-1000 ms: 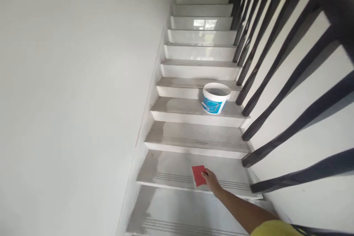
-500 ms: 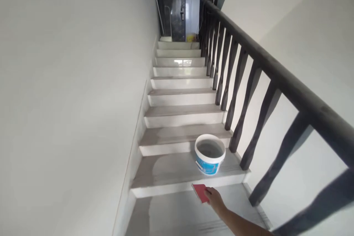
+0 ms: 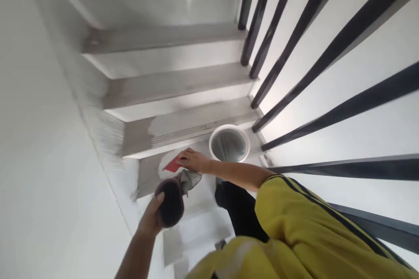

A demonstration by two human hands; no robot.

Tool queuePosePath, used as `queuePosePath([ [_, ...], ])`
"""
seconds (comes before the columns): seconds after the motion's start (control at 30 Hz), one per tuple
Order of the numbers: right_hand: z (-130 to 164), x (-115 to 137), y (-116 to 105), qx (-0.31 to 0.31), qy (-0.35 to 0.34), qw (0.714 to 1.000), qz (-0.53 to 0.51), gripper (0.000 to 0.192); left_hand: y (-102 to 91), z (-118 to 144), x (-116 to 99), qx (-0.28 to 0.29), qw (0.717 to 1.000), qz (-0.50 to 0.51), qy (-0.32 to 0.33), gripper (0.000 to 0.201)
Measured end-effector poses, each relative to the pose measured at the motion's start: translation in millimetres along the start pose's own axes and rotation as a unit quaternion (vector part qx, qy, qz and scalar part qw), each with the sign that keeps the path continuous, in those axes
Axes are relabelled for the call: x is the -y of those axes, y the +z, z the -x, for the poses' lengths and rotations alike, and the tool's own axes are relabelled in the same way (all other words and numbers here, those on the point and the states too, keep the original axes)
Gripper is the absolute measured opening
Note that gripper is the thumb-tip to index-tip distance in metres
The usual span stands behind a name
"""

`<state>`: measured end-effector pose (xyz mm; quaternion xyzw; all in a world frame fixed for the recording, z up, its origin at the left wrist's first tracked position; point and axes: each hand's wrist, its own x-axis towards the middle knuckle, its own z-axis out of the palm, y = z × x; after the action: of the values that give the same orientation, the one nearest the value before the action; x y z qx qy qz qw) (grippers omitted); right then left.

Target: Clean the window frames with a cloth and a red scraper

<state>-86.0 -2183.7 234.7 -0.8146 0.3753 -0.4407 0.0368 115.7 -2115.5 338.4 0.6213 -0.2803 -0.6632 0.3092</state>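
My right hand [image 3: 193, 161] presses a flat red pad [image 3: 173, 165] onto a grey stair tread [image 3: 183, 128], just left of a white bucket [image 3: 229, 144] with water in it. My left hand [image 3: 151, 218] is lower in view and grips a dark bundled cloth [image 3: 172, 200] whose grey end hangs out toward the right hand. My yellow sleeve [image 3: 304, 222] and dark trouser leg [image 3: 238, 209] fill the lower right.
White and grey stairs [image 3: 157, 39] climb away above the bucket, with damp grey patches on the treads. Black balusters [image 3: 294, 52] line the right side. A plain white wall [image 3: 39, 139] closes the left side.
The view has swung down and tilted over the step. My right hand with the red pad has moved up beside the bucket. My left hand with the dark cloth has come into view.
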Motion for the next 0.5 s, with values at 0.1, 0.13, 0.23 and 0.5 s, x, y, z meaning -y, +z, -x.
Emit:
queuePosePath([
  [0.1, -30, -8, -2, 0.004, 0.033, 0.998, -0.058, 0.027, 42.4, -24, -60, 0.002, 0.999, 0.004, -0.036, 0.053],
  [0.13, -33, -9, -5, 0.003, 0.046, 0.996, -0.078, 0.027, 55.3, -26, -74, 0.0, 0.999, 0.006, -0.046, 0.049],
  [0.23, -13, -28, -20, 0.0, 0.108, 0.983, -0.15, 0.023, 80.1, -25, -99, -0.015, 0.996, -0.01, -0.084, 0.044],
  [0.5, 172, -208, -53, -0.253, 0.787, 0.559, -0.059, 0.031, 27.9, -48, -157, -0.22, 0.97, -0.038, -0.096, 0.058],
])
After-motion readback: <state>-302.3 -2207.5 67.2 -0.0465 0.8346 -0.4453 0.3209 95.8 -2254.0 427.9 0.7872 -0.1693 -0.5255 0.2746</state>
